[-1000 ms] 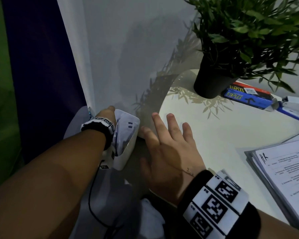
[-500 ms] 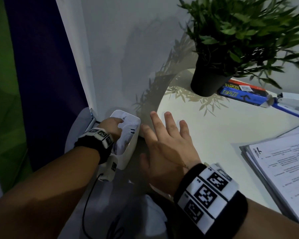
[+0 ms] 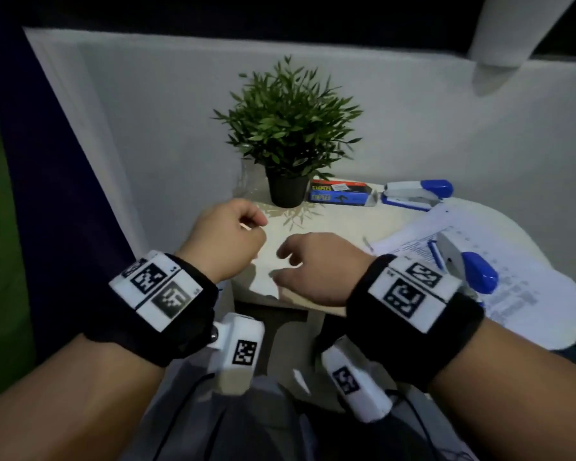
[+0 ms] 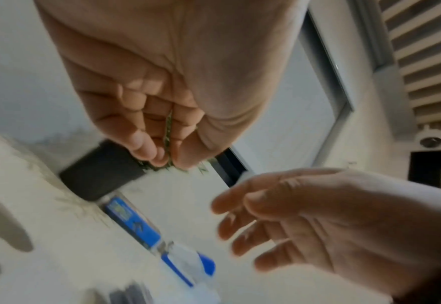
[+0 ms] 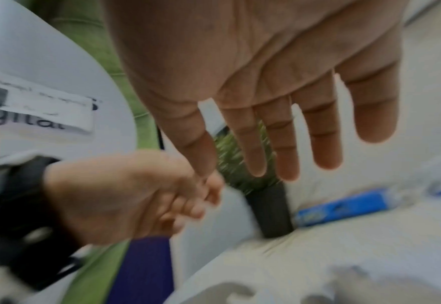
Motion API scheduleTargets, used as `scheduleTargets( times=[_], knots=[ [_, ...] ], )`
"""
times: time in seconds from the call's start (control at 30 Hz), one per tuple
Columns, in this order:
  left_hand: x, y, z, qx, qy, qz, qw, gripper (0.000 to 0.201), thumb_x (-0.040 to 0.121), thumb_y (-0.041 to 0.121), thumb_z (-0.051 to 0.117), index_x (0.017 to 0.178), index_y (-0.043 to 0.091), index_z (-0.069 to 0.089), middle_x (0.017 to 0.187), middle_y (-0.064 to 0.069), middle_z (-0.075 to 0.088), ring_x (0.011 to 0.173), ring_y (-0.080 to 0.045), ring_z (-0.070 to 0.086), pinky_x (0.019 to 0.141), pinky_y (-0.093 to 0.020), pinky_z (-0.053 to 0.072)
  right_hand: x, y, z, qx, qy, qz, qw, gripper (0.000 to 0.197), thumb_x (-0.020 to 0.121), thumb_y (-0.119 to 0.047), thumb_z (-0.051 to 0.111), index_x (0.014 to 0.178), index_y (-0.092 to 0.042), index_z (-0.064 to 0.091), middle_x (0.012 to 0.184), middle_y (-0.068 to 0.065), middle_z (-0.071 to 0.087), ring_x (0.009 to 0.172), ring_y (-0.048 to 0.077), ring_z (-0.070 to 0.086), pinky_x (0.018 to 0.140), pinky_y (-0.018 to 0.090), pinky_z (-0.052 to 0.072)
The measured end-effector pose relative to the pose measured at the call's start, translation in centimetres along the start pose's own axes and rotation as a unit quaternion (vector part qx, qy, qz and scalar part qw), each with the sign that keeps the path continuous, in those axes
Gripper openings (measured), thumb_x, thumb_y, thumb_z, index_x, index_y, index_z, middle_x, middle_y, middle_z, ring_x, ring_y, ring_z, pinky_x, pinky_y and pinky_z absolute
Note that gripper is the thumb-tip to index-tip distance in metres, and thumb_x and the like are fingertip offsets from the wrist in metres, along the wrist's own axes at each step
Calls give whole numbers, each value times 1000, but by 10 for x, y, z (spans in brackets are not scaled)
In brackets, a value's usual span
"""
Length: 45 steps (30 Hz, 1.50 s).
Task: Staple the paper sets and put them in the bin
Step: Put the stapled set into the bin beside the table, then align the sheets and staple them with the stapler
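Over the counter (image 3: 333, 224), centre frame, the left hand (image 3: 226, 239) hung curled and empty, the right hand (image 3: 316, 267) loosely spread, likely poised for the papers (image 3: 529, 294) and stapler (image 3: 463, 261) lying at right.

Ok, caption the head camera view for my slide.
Empty hands over a round white table: left hand curled, right hand relaxed, beside a blue-and-white stapler on printed papers.

The worktop (image 3: 330, 224) is white, smooth and matt. The papers (image 3: 526, 294) are thin, matt white sheets. The near stapler (image 3: 469, 264) and the far stapler (image 3: 416, 194) look like smooth white and blue plastic, a bit shiny. The staples box (image 3: 341, 193) looks like shiny card. The pot (image 3: 288, 189) is matt black. The wrist bands (image 3: 193, 314) are black cloth
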State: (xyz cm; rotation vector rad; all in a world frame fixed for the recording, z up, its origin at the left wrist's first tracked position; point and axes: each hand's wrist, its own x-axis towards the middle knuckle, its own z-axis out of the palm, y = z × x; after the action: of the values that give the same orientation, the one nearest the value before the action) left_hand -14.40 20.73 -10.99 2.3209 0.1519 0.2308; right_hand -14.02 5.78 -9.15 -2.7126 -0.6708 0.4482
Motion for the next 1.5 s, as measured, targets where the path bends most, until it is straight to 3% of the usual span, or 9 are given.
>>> scheduleTargets(
  times=[0.13,0.27,0.4,0.6,0.9,1.13,1.3,1.4,1.5],
  knots=[
    [2,47,51,24,-114,43,992,18,83,17,60,99,24,64,104,2,64,87,-16,62,79,-26,52,-50,73,-54,-98,57,176,978,54,86,-49,56,131,-20,50,134,7,51,122,27,49,100,36,42],
    [14,78,103,199,-212,67,954,43,88,29,57,129,15,53,133,-4,52,120,-21,50,98,-28,40,-67,147,-53,-115,14,307,945,75,78,-59,62,133,-13,42,136,13,45,120,31,49,96,37,42],
    [21,90,132,337,-261,70,902,48,86,49,57,113,9,58,115,-8,59,105,-25,56,80,-31,44,-69,186,-28,-43,4,305,951,60,87,-48,60,127,-9,38,123,12,56,108,30,57,82,33,45],
    [24,95,143,404,-240,39,882,50,78,57,63,96,11,61,92,-5,61,87,-23,59,66,-30,43,-67,195,-17,-20,32,296,954,52,94,-43,51,127,-7,33,118,14,58,105,32,58,72,32,40],
    [17,109,148,389,-174,36,904,65,67,44,79,116,16,46,115,-4,53,107,-25,55,86,-37,48,-71,201,-13,34,91,281,955,46,97,-47,39,122,-8,38,117,17,59,105,34,57,74,33,40],
    [3,112,159,446,-137,127,875,41,84,25,61,120,19,45,118,-3,47,111,-25,47,85,-35,43,-72,205,-10,25,112,289,950,52,94,-54,37,124,-11,41,118,15,58,105,32,56,77,35,41],
    [4,107,156,341,-179,49,922,43,81,14,64,115,17,38,104,-5,59,92,-24,59,73,-32,48,-82,210,-26,93,131,296,942,33,98,-38,38,105,-8,48,114,15,57,99,30,55,76,31,39],
    [10,100,143,251,-171,-12,953,54,73,15,75,113,21,41,97,2,56,88,-18,54,72,-28,44,-92,232,-36,333,178,285,881,21,97,-24,46,101,-6,55,97,17,55,89,30,59,80,35,46],
    [18,91,129,153,-135,-63,977,59,65,13,82,111,25,47,97,3,53,93,-17,55,79,-26,45,-104,253,-42,580,258,271,724,14,93,-20,51,85,-8,55,76,12,57,68,30,59,66,39,51]
  ],
)
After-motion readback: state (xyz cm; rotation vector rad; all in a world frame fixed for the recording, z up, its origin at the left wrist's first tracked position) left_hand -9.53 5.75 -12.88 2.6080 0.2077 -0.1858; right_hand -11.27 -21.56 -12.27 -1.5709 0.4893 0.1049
